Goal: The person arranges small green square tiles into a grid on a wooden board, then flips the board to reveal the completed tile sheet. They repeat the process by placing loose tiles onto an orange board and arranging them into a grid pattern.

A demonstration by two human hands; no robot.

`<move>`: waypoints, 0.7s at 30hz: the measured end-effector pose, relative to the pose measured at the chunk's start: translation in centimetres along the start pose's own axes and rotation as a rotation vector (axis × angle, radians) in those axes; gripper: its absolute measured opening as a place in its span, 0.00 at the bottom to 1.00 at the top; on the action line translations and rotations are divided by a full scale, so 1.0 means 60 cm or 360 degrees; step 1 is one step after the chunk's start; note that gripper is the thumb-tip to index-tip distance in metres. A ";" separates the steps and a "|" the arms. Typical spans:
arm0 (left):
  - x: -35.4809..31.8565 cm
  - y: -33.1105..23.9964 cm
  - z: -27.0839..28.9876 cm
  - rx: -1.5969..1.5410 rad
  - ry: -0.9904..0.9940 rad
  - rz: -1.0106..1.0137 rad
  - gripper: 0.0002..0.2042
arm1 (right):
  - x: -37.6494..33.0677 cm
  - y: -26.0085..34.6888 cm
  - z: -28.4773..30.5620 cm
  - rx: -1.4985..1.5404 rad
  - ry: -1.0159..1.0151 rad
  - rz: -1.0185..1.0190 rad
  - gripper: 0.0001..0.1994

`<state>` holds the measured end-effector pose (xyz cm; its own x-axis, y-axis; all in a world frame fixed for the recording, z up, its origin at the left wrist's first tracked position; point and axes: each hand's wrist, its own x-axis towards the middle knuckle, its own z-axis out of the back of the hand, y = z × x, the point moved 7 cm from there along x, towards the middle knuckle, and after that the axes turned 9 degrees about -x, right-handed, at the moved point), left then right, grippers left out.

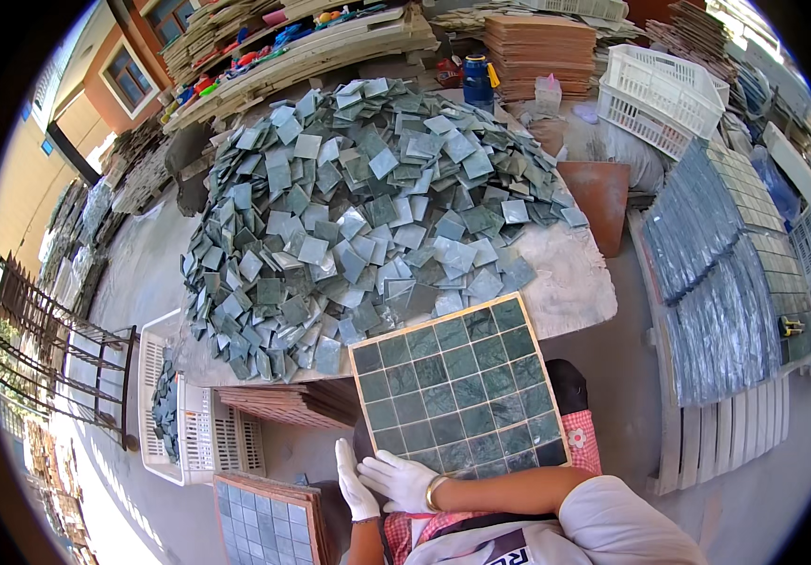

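Note L hand and R hand side by side, lower ctr of frame, in white gloves, both flat w/ fingers extended, gripping nothing visible. Find framed green tile panel up-right of both, nearer to R hand, at its lower-left corner; can't tell if touching, nor long axis (approx. square, low edge part hidden). See white crate lower left w/ green tile pcs inside; past tile heap, see white crates upper right, contents unclear.

A blue container stands left of white crates.
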<state>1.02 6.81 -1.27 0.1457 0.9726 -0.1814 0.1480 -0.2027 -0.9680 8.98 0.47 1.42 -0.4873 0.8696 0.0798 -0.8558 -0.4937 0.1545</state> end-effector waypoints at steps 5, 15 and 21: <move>-0.082 -0.059 -0.105 0.1490 0.0690 -0.0937 0.31 | -0.187 -0.179 0.094 -0.0073 -0.0214 -0.0633 0.37; 0.073 -0.067 -0.257 0.2129 0.0613 -0.1137 0.33 | -0.354 -0.346 0.145 -0.0400 -0.0555 -0.1538 0.38; -0.027 -0.058 -0.196 0.2066 0.0750 -0.1161 0.30 | -0.292 -0.172 0.096 -0.0296 -0.0199 -0.0946 0.41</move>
<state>11.80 4.61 4.42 0.7404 0.6402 0.2048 -0.5572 0.7549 -0.3459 27.35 -9.66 4.12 0.0949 0.9843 0.1491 -0.9953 0.0907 0.0351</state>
